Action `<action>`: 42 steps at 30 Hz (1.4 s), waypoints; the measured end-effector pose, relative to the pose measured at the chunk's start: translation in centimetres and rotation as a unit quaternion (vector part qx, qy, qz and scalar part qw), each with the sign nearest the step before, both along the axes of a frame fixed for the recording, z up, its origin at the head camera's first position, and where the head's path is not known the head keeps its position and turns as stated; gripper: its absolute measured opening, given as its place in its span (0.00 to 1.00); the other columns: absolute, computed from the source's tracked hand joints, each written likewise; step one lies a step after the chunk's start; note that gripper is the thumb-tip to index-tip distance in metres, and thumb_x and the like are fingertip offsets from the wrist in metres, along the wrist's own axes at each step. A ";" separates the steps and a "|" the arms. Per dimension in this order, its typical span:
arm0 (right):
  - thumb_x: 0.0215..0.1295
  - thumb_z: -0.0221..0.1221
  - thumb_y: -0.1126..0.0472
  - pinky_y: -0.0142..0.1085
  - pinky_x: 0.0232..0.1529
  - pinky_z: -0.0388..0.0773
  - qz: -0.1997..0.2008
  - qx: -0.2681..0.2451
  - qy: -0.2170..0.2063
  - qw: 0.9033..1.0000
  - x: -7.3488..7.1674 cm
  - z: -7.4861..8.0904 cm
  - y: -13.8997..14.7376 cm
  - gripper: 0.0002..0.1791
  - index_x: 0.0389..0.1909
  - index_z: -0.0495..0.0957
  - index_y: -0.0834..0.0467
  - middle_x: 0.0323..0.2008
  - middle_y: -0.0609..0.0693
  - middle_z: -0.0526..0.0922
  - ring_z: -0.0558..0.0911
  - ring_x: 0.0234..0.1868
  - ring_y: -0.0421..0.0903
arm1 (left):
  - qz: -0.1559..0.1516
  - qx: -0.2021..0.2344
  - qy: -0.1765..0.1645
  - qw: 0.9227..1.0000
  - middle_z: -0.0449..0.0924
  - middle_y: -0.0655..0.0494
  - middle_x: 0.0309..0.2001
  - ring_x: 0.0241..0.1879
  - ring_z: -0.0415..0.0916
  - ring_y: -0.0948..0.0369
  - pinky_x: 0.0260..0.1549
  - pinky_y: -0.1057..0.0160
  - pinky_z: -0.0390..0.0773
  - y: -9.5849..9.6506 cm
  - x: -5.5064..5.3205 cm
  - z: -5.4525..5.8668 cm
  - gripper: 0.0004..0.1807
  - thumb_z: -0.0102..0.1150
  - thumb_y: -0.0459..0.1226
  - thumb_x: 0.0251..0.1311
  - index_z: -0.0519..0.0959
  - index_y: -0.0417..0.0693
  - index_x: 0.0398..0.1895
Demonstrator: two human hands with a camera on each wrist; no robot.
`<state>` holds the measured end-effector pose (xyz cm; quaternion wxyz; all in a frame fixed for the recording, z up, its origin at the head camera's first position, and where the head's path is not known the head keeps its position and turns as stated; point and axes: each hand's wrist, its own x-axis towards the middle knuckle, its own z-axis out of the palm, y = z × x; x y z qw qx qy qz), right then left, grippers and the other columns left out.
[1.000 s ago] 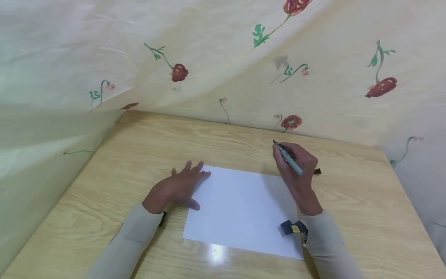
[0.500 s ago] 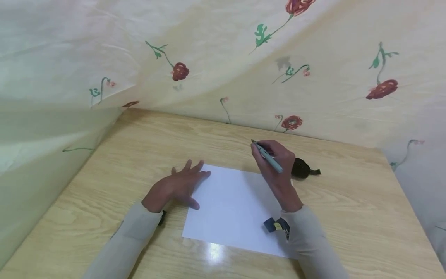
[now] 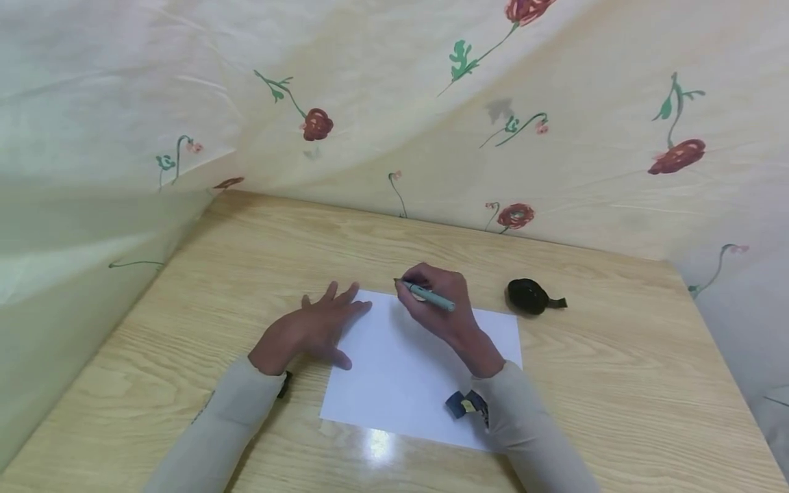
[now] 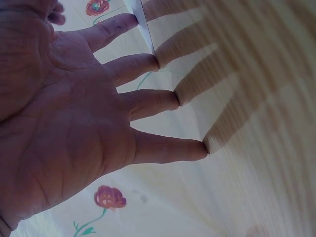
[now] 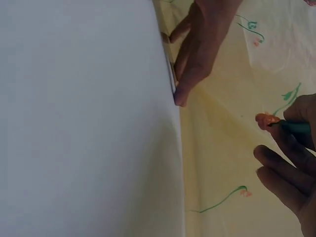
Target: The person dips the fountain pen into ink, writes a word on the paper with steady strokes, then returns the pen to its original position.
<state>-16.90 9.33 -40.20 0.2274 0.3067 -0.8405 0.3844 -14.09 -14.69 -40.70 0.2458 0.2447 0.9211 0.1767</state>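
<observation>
Pinching a slim grey-green pen [image 3: 431, 297] between thumb and forefinger, the right hand [image 3: 456, 320] is over the far part of a white sheet of paper [image 3: 391, 383]; its other fingers are loosely bent. The pen's dark tip points left and, in the right wrist view, is apart from the sheet. The left hand [image 3: 313, 331] has its fingers spread, the tips touching down along the sheet's left edge and the tabletop beside it.

The right sleeve [image 3: 530, 418] and a dark wrist device [image 3: 466, 405] hide the sheet's near right corner. Beyond its far right corner, just apart from it, is a round black object [image 3: 528, 296] with a short tab. All this lies on a wood-grain table [image 3: 635, 363], backed by a cream cloth [image 3: 370, 68] with painted red flowers.

Compared with half a second ago, the right hand is farther left, fully uncovering the black object; the left hand has barely moved.
</observation>
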 end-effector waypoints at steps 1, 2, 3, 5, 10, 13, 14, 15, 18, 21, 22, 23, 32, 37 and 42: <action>0.56 0.68 0.65 0.32 0.24 0.78 0.012 0.012 -0.016 1.000 0.1 -0.1 -0.1 0.03 0.29 0.84 0.59 0.25 0.47 0.87 0.82 0.23 0.37 | 0.001 0.000 0.000 1.000 0.34 0.45 0.80 0.76 0.25 0.38 0.61 0.22 0.39 0.0 0.0 0.1 0.58 0.79 0.47 0.46 0.54 0.53 0.79; 0.56 0.68 0.65 0.32 0.25 0.78 0.023 0.024 -0.033 0.999 0.1 -0.2 -0.1 0.02 0.29 0.84 0.59 0.25 0.46 0.86 0.81 0.22 0.36 | 0.001 0.000 0.000 1.000 0.34 0.45 0.80 0.76 0.26 0.38 0.61 0.22 0.39 0.1 -0.1 0.1 0.58 0.79 0.47 0.46 0.54 0.53 0.79; 0.57 0.68 0.64 0.32 0.25 0.77 0.034 0.035 -0.051 0.997 0.2 -0.3 -0.2 0.02 0.29 0.85 0.58 0.25 0.45 0.86 0.80 0.22 0.36 | 0.000 -0.001 0.001 1.000 0.34 0.45 0.80 0.76 0.26 0.38 0.61 0.22 0.39 0.1 -0.1 0.1 0.58 0.79 0.48 0.46 0.54 0.53 0.79; 0.57 0.67 0.63 0.31 0.26 0.77 0.054 0.059 -0.088 0.993 0.3 -0.5 -0.2 0.02 0.29 0.85 0.58 0.25 0.43 0.86 0.79 0.23 0.35 | 0.000 -0.002 0.002 1.000 0.34 0.45 0.80 0.76 0.26 0.38 0.61 0.22 0.39 0.1 -0.1 0.2 0.58 0.79 0.48 0.46 0.55 0.53 0.79; 0.59 0.67 0.61 0.31 0.28 0.76 0.075 0.103 -0.148 0.981 0.3 -0.8 -0.3 0.03 0.30 0.85 0.56 0.25 0.42 0.86 0.79 0.24 0.34 | -0.005 -0.004 0.002 1.000 0.34 0.45 0.80 0.76 0.27 0.38 0.61 0.22 0.40 0.1 -0.3 0.4 0.58 0.79 0.49 0.46 0.54 0.53 0.79; 0.60 0.67 0.61 0.31 0.29 0.76 0.086 0.119 -0.163 0.976 0.3 -1.0 -0.3 0.03 0.30 0.84 0.56 0.26 0.43 0.86 0.79 0.24 0.34 | -0.008 -0.005 0.001 1.000 0.34 0.45 0.80 0.76 0.27 0.37 0.61 0.22 0.41 0.1 -0.4 0.5 0.58 0.79 0.49 0.46 0.54 0.53 0.79; 0.60 0.67 0.61 0.31 0.29 0.76 0.089 0.124 -0.165 0.974 0.3 -1.0 -0.4 0.03 0.30 0.84 0.56 0.26 0.43 0.87 0.79 0.25 0.34 | -0.009 -0.006 0.001 1.000 0.34 0.45 0.80 0.76 0.27 0.37 0.61 0.22 0.41 0.1 -0.4 0.5 0.58 0.79 0.49 0.46 0.54 0.53 0.79; 0.60 0.67 0.61 0.31 0.29 0.76 0.091 0.127 -0.167 0.973 0.3 -1.1 -0.4 0.03 0.31 0.84 0.56 0.27 0.44 0.87 0.80 0.25 0.34 | -0.010 -0.006 0.001 1.000 0.34 0.44 0.80 0.76 0.27 0.37 0.61 0.22 0.41 0.1 -0.5 0.5 0.58 0.79 0.49 0.47 0.54 0.53 0.79; 0.61 0.67 0.60 0.31 0.30 0.76 0.091 0.135 -0.170 0.972 0.3 -1.0 -0.5 0.03 0.31 0.84 0.56 0.27 0.44 0.87 0.81 0.26 0.34 | -0.013 -0.006 0.000 1.000 0.34 0.44 0.80 0.76 0.27 0.37 0.61 0.22 0.41 0.1 -0.6 0.6 0.58 0.78 0.49 0.47 0.54 0.52 0.79; 0.60 0.67 0.61 0.30 0.31 0.76 0.092 0.138 -0.169 0.972 0.3 -0.9 -0.5 0.03 0.32 0.85 0.57 0.28 0.44 0.88 0.81 0.26 0.34 | -0.012 -0.007 -0.004 1.000 0.33 0.45 0.80 0.76 0.27 0.37 0.61 0.22 0.41 0.1 -0.7 0.8 0.58 0.78 0.49 0.47 0.53 0.53 0.79; 0.60 0.67 0.61 0.30 0.31 0.77 0.094 0.139 -0.167 0.971 0.3 -0.9 -0.6 0.03 0.32 0.85 0.57 0.28 0.44 0.88 0.81 0.26 0.34 | -0.012 -0.008 -0.005 1.000 0.33 0.45 0.80 0.76 0.26 0.38 0.61 0.22 0.41 0.1 -0.7 0.8 0.58 0.78 0.49 0.48 0.53 0.53 0.79; 0.60 0.67 0.61 0.30 0.31 0.77 0.096 0.140 -0.166 0.971 0.3 -0.9 -0.6 0.03 0.32 0.85 0.57 0.28 0.44 0.88 0.81 0.26 0.35 | -0.012 -0.008 -0.006 1.000 0.33 0.45 0.80 0.76 0.26 0.38 0.61 0.22 0.40 0.2 -0.7 0.8 0.58 0.78 0.49 0.48 0.53 0.53 0.80; 0.60 0.68 0.61 0.29 0.31 0.77 0.100 0.155 -0.147 0.972 0.1 -1.0 -0.7 0.04 0.32 0.85 0.58 0.28 0.45 0.88 0.82 0.26 0.35 | -0.008 -0.015 -0.010 1.000 0.33 0.46 0.80 0.76 0.26 0.39 0.62 0.23 0.40 0.3 -0.8 1.0 0.58 0.78 0.49 0.47 0.53 0.54 0.80; 0.59 0.69 0.60 0.30 0.29 0.77 0.092 0.180 -0.131 0.971 0.0 -1.1 -0.8 0.05 0.32 0.86 0.58 0.27 0.46 0.88 0.83 0.26 0.38 | -0.007 -0.016 -0.014 1.000 0.33 0.45 0.80 0.76 0.26 0.38 0.62 0.23 0.39 0.3 -0.8 1.1 0.58 0.78 0.49 0.47 0.53 0.53 0.80; 0.58 0.70 0.60 0.32 0.30 0.78 0.086 0.191 -0.119 0.971 -0.1 -1.1 -0.8 0.05 0.31 0.86 0.58 0.27 0.46 0.88 0.85 0.27 0.41 | -0.009 -0.014 -0.011 1.000 0.34 0.44 0.80 0.76 0.27 0.37 0.61 0.22 0.40 0.3 -0.8 1.2 0.58 0.78 0.49 0.47 0.53 0.52 0.79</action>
